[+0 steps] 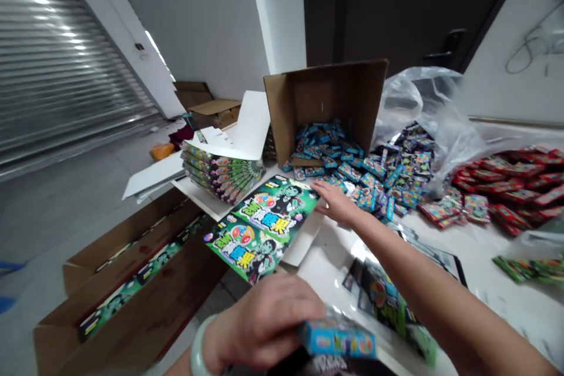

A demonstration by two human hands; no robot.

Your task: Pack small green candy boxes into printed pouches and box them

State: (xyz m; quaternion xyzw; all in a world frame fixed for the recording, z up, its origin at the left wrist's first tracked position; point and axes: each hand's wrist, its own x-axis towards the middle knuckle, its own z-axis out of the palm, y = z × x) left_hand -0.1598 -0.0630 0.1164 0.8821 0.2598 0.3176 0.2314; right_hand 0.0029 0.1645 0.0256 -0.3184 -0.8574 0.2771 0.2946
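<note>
My left hand [264,323] is closed on a small blue candy pack [337,338] near the bottom of the view, over a shiny plastic wrapper. My right hand [337,202] reaches forward with fingers stretched flat, touching the near edge of a heap of blue candy packs [374,170]. That heap spills from a tipped cardboard box [326,94]. Two green printed display boxes [264,226] lie flat on the white table [484,270] just left of my right hand.
A stack of green boxes [222,173] under a white card stands at the left. Red packs [506,185] and a clear plastic bag [423,100] lie at the right. An open brown carton [127,294] holding green boxes sits on the floor, lower left.
</note>
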